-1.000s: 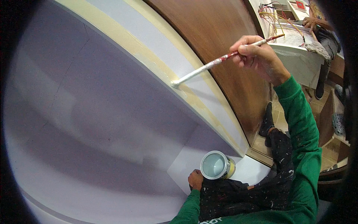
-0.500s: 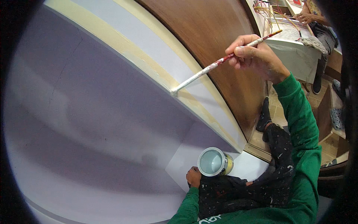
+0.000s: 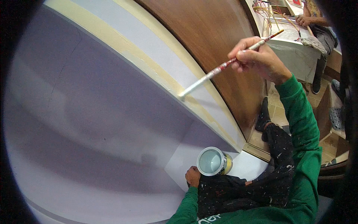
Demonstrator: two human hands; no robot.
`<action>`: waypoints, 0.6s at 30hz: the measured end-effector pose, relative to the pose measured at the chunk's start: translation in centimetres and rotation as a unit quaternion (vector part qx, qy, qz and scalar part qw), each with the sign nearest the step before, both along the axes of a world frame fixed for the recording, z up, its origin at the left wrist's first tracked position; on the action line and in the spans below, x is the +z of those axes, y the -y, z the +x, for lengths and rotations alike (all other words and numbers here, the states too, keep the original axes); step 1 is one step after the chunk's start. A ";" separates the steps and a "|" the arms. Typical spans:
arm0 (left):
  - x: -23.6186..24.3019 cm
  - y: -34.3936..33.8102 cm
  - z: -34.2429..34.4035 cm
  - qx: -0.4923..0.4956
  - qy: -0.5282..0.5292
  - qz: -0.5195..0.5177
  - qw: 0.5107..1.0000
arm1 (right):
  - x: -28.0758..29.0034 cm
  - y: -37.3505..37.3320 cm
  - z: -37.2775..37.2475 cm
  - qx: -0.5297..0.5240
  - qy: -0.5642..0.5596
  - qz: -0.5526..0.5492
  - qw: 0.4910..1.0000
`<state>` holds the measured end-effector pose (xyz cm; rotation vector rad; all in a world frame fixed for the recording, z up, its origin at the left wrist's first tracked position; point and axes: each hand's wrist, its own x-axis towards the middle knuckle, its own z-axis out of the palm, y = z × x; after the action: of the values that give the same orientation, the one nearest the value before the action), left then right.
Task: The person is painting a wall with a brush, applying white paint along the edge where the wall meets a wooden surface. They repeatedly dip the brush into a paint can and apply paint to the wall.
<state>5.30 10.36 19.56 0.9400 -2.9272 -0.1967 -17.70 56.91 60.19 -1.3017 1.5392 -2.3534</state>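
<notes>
Right hand [image 3: 263, 61]: fingers pinching the paintbrush [image 3: 209, 76]; tip at the cream strip [image 3: 112, 41], slightly farther down than before, suggesting the stroke is advancing lengthwise. Left hand [image 3: 193, 176]: fingers curled beside the paint can [image 3: 227, 163], grip cannot be told

At one o'clock, a brown wooden panel [image 3: 209, 35] is curving. Around two, red and yellow wires [image 3: 265, 12] are trailing, a pale cloth [image 3: 315, 43] is draping, and a co-worker [image 3: 324, 37] is showing. At three, a grey clog [image 3: 336, 118] is lying.
</notes>
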 end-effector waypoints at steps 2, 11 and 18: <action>0.1 0.0 0.3 0.011 0.006 -0.008 1.000 | 0.5 0.8 0.1 -0.038 -0.012 -0.022 0.999; 0.5 -0.3 0.7 -0.018 -0.032 -0.008 0.999 | -2.9 -0.2 -0.5 0.003 0.006 0.060 0.998; -0.5 0.5 0.3 0.006 -0.013 0.001 1.000 | -2.0 -0.1 -0.8 0.005 -0.010 0.052 0.999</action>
<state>5.61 9.81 19.11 0.9469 -2.8978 -0.2097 -18.54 56.98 58.19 -1.3093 1.6335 -2.2284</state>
